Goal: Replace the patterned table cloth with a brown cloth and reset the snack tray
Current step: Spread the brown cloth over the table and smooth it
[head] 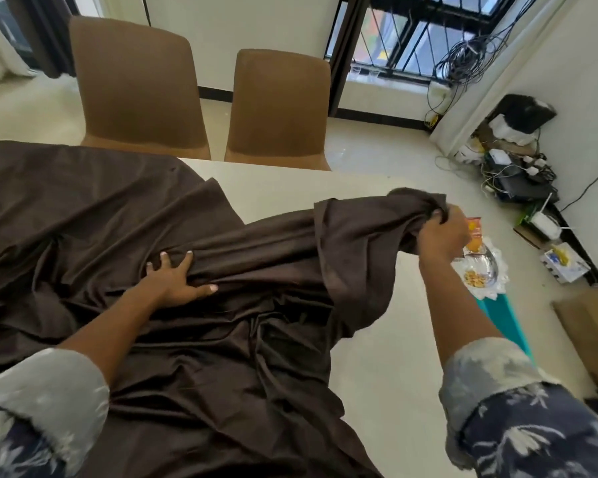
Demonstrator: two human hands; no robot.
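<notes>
The right grip (441, 232) is clamped on a bunched corner of the dark brown satin-like cloth (118, 208), fingers curled round the wad and holding it raised above the right part of the pale cream surface (290, 188). The left grip (176, 282) lies apart and flat, fingers spread, pressing a ridge of folds down near the middle.

The cloth looks light, limp and rather slippery. It drapes in soft creases and would likely slide on the smooth top, so it seems best taken by an edge or corner and drawn taut, with the other hand pinning it. It covers the left and near part of the surface in a rumpled heap, while the far right part lies bare.

Both forearms reach forward from rolled, leaf-printed sleeves, the right one stretched further and higher.

Just right of the raised hand, off the surface, a clear glass snack dish (484, 267) with a few nuts sits on a white lace doily (497, 281) with an orange snack packet (475, 236), on something teal (501, 312). Two tan upholstered chairs (135, 88) stand at the far side.
</notes>
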